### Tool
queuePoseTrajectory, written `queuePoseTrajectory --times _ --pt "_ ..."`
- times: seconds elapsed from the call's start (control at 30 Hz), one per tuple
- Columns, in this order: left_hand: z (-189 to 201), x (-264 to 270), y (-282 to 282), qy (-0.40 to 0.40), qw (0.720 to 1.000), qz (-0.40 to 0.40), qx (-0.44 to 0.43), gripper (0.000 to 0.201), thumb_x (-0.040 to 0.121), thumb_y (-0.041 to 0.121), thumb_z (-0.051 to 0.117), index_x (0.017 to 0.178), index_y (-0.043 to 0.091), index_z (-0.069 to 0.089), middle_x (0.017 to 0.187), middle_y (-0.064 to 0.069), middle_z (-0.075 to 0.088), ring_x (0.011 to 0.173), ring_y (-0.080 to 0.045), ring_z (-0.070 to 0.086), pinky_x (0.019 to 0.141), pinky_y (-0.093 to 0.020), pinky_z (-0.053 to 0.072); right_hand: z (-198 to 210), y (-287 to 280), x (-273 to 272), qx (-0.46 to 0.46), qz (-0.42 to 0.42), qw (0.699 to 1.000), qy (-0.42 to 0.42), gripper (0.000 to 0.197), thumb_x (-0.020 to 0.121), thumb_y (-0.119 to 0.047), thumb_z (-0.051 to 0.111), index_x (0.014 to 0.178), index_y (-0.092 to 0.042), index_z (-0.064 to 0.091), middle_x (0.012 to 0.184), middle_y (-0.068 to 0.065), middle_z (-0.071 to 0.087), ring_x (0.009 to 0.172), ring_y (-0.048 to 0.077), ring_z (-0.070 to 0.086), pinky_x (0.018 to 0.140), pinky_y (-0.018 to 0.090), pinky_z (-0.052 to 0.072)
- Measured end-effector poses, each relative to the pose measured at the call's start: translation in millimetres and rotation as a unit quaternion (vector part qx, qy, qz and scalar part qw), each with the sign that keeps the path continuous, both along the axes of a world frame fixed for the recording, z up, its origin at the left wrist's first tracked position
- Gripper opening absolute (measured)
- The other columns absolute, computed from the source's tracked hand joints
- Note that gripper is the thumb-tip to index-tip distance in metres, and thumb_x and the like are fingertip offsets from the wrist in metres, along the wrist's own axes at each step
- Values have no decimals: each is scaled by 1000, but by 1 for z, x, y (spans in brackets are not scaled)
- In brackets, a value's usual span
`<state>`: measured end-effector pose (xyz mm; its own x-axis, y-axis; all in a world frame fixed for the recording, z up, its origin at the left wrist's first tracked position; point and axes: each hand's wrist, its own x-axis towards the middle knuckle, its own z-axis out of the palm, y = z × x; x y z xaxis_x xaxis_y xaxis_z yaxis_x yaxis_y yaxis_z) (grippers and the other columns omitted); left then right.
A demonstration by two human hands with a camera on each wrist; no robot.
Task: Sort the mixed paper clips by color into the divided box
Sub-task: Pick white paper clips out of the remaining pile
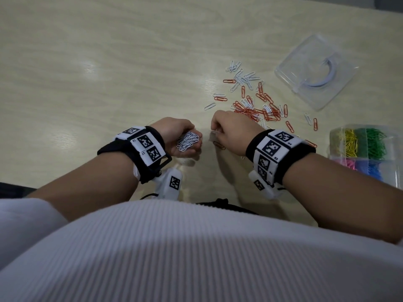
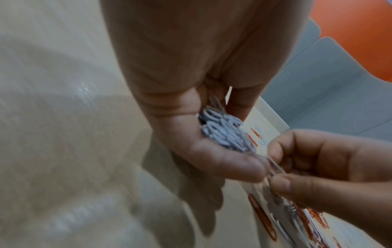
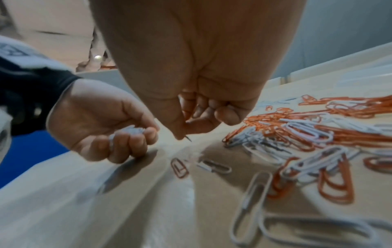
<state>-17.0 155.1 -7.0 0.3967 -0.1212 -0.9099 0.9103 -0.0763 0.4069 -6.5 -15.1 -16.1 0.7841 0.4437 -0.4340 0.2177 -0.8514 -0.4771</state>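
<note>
My left hand (image 1: 185, 139) is cupped palm-up just above the table and holds a bunch of white paper clips (image 1: 188, 141) (image 2: 224, 132) (image 3: 129, 131). Right beside it my right hand (image 1: 229, 131) pinches one clip (image 2: 275, 167) between thumb and fingertips; only its tip (image 3: 188, 139) shows in the right wrist view. A mixed pile of orange and white clips (image 1: 255, 105) (image 3: 307, 134) lies past the right hand. The divided box (image 1: 366, 151) at the right edge holds yellow, green, pink and blue clips in separate compartments.
A clear plastic lid (image 1: 316, 70) lies at the back right. Stray clips sit near my right wrist, among them an orange one (image 1: 219, 145) (image 3: 179, 167). The pale wooden table (image 1: 98, 73) stretches away to the left and back.
</note>
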Motion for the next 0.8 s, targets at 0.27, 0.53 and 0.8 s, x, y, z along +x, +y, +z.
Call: queuePoseTrajectory --times 0.27,0.53,0.8 --pt "-2 3 -7 -17 999 33 -17 25 98 18 42 84 7 59 65 -7 60 51 -15 61 44 -25 55 17 16 -2 143 -9 990 12 17 86 -19 64 99 -22 55 85 -10 60 75 9 54 68 23 39" --pt "-3 6 -6 17 998 33 -46 33 101 24 36 80 7 56 56 -8 60 46 -13 59 46 -20 51 3 17 20 52 -21 993 -105 22 89 -11 50 109 -17 59 110 2 54 100 20 52 86 33 43" --pt "-1 18 -3 -6 1000 24 3 36 101 25 36 79 8 59 57 -5 62 46 -12 60 46 -20 51 -6 17 29 -134 91 972 -172 25 95 -6 37 114 -5 53 119 14 52 107 32 51 79 37 39"
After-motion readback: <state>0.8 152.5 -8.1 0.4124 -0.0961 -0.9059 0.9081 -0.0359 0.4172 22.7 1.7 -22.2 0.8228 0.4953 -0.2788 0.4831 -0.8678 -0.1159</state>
